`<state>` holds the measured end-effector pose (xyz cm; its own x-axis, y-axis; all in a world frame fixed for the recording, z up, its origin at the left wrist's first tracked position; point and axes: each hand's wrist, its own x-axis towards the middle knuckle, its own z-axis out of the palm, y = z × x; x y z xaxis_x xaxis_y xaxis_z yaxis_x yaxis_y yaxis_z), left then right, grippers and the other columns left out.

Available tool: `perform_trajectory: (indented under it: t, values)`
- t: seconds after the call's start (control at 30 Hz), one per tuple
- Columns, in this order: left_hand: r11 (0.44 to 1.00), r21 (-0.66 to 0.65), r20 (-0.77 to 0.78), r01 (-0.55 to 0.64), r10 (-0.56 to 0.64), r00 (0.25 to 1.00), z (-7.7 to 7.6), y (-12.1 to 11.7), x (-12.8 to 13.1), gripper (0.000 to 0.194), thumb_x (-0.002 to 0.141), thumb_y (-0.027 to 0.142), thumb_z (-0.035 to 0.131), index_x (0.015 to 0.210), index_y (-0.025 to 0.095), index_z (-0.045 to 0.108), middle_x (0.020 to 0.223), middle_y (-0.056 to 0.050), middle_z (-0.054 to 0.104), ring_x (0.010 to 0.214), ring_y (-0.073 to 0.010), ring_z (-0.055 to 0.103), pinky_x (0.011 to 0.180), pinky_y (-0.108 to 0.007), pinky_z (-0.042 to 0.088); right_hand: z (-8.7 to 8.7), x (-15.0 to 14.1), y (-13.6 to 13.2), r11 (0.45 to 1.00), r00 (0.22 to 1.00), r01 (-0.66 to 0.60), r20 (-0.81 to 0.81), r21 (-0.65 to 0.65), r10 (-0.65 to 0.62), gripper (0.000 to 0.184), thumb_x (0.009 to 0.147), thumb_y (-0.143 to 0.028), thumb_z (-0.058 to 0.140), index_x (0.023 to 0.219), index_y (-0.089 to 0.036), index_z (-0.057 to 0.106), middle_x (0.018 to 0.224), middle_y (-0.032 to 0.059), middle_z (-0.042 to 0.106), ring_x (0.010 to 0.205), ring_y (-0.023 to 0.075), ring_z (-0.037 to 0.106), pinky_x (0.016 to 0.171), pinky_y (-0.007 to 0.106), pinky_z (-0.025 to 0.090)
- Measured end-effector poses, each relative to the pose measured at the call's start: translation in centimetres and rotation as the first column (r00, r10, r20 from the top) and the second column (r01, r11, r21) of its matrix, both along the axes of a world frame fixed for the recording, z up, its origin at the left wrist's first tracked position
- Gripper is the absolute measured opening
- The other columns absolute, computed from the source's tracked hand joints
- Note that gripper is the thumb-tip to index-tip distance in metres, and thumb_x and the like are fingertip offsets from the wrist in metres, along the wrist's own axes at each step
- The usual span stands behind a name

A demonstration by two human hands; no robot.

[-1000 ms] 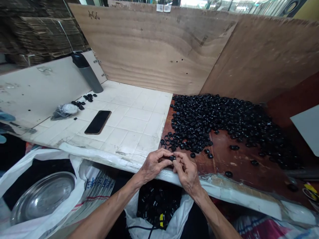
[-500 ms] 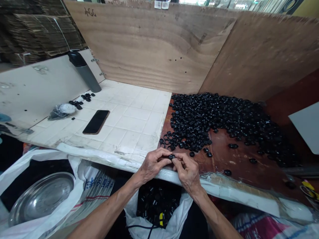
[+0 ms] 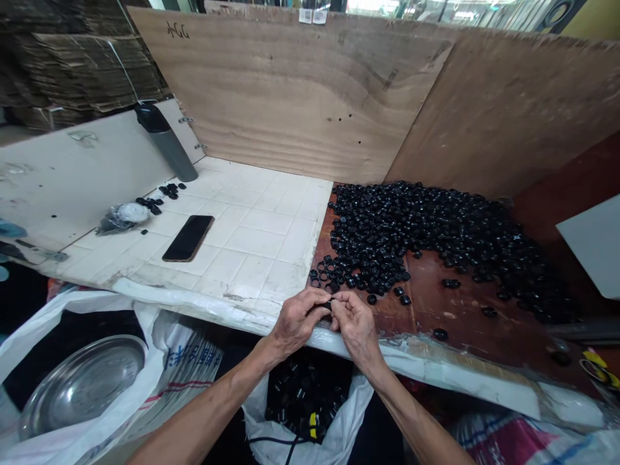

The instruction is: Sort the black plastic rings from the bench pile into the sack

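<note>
Over the table's front edge, my left hand (image 3: pixel 299 318) pinches a small black plastic part (image 3: pixel 328 305) between thumb and fingers. My right hand (image 3: pixel 355 323) meets it there, its fingertips closed on the same part from the other side. Fingers cover most of the part, so its exact kind does not show. Just beyond both hands lies a big heap of small black ring-shaped and cap-like parts (image 3: pixel 411 226), with several loose ones near it. Below my wrists, an open white sack (image 3: pixel 356 423) holds more black parts.
On the white-tiled left side lie a phone (image 3: pixel 188 238), a plastic bag (image 3: pixel 121 218) and several black pieces. A grey flask (image 3: pixel 172 147) leans against the side board. Wooden boards (image 3: pixel 300 97) wall the back. A metal bowl (image 3: pixel 84 387) sits in a sack at left.
My right hand has shifted slightly left, closing over the black part, which now shows less between the fingertips. My left hand stays nearly in place.
</note>
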<state>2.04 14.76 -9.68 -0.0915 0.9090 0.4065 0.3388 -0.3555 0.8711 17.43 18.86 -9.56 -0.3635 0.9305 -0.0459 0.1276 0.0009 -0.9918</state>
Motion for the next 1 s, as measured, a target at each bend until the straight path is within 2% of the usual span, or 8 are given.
perform_trajectory:
  t: [0.1, 0.2, 0.4, 0.53, 0.63, 0.8, 0.93, 1.0]
  values:
    - [0.964, -0.242, 0.206, 0.106, -0.056, 0.977, 0.7, 0.1, -0.4, 0.015, 0.086, 0.021, 0.067, 0.099, 0.014, 0.072, 0.095, -0.008, 0.073, 0.089, -0.0195, 0.069, 0.085, -0.033, 0.057, -0.4, 0.8, 0.4, 0.952, 0.993, -0.063, 0.113, 0.299, 0.03, 0.016, 0.094, -0.03, 0.052, 0.102, -0.019, 0.062, 0.071, 0.0003, 0.061, 0.06, 0.0142, 0.06, 0.06, 0.026, 0.05]
    - [0.934, -0.301, 0.324, 0.191, -0.088, 0.942, 0.9, 0.2, -0.6, 0.019, 0.086, 0.023, 0.068, 0.102, 0.013, 0.07, 0.096, -0.008, 0.073, 0.088, -0.0192, 0.069, 0.083, -0.033, 0.057, -0.3, 1.5, 0.8, 0.838, 0.989, -0.136, 0.128, 0.528, 0.079, 0.014, 0.094, -0.023, 0.051, 0.099, -0.02, 0.064, 0.092, 0.0072, 0.067, 0.086, 0.0192, 0.066, 0.08, 0.032, 0.053]
    - [0.995, -0.027, 0.081, 0.099, -0.096, 0.992, 0.1, 0.1, -0.3, 0.014, 0.087, 0.019, 0.067, 0.101, 0.016, 0.069, 0.102, -0.009, 0.07, 0.097, -0.019, 0.067, 0.089, -0.034, 0.055, 0.1, 1.2, 0.3, 0.936, 0.987, -0.09, 0.159, 0.341, 0.037, 0.016, 0.096, -0.03, 0.051, 0.099, -0.018, 0.061, 0.059, -0.0034, 0.057, 0.047, 0.0122, 0.055, 0.05, 0.023, 0.046]
    - [0.991, 0.104, -0.036, 0.088, -0.085, 0.996, -0.3, -0.2, -0.1, 0.016, 0.091, 0.013, 0.061, 0.105, 0.017, 0.067, 0.106, -0.01, 0.069, 0.101, -0.0186, 0.066, 0.09, -0.034, 0.055, 0.2, 0.6, -0.3, 0.969, 0.973, -0.052, 0.229, 0.242, -0.005, 0.033, 0.1, -0.036, 0.041, 0.079, -0.02, 0.059, 0.055, -0.0031, 0.056, 0.048, 0.0119, 0.055, 0.05, 0.022, 0.043]
    - [0.993, 0.071, -0.029, 0.089, -0.087, 0.996, -0.1, -0.2, 0.0, 0.018, 0.09, 0.015, 0.062, 0.107, 0.017, 0.067, 0.106, -0.01, 0.07, 0.101, -0.0194, 0.067, 0.091, -0.035, 0.055, 0.2, 0.6, -0.4, 0.954, 0.955, -0.031, 0.292, 0.298, -0.06, 0.041, 0.102, -0.038, 0.036, 0.074, -0.02, 0.06, 0.057, -0.0018, 0.057, 0.052, 0.0126, 0.056, 0.054, 0.023, 0.043]
    - [0.996, -0.056, 0.091, 0.069, -0.064, 0.994, 0.8, -0.1, 0.0, 0.015, 0.09, 0.022, 0.064, 0.103, 0.016, 0.069, 0.101, -0.009, 0.072, 0.096, -0.0192, 0.068, 0.088, -0.034, 0.055, 0.6, 1.2, -0.2, 0.9, 0.976, -0.062, 0.214, 0.431, -0.035, 0.026, 0.098, -0.034, 0.049, 0.112, -0.017, 0.063, 0.079, 0.003, 0.067, 0.063, 0.0141, 0.061, 0.062, 0.024, 0.048]
    - [0.996, -0.064, 0.098, 0.067, -0.061, 0.993, 0.7, -0.2, -0.2, 0.015, 0.089, 0.022, 0.066, 0.103, 0.017, 0.069, 0.102, -0.008, 0.072, 0.097, -0.0195, 0.068, 0.089, -0.034, 0.055, 0.8, 1.5, 0.0, 0.884, 0.957, -0.094, 0.285, 0.457, -0.046, 0.034, 0.099, -0.031, 0.047, 0.073, -0.018, 0.065, 0.059, -0.0004, 0.058, 0.053, 0.0122, 0.055, 0.056, 0.024, 0.043]
    - [0.995, -0.075, 0.096, 0.067, -0.06, 0.994, 0.5, -0.2, -0.2, 0.016, 0.089, 0.022, 0.065, 0.104, 0.017, 0.069, 0.103, -0.008, 0.071, 0.097, -0.0194, 0.067, 0.09, -0.034, 0.054, 0.8, 1.6, -0.1, 0.885, 0.959, -0.079, 0.278, 0.458, -0.059, 0.033, 0.098, -0.033, 0.047, 0.075, -0.018, 0.065, 0.061, -0.0006, 0.059, 0.054, 0.0121, 0.055, 0.057, 0.023, 0.043]
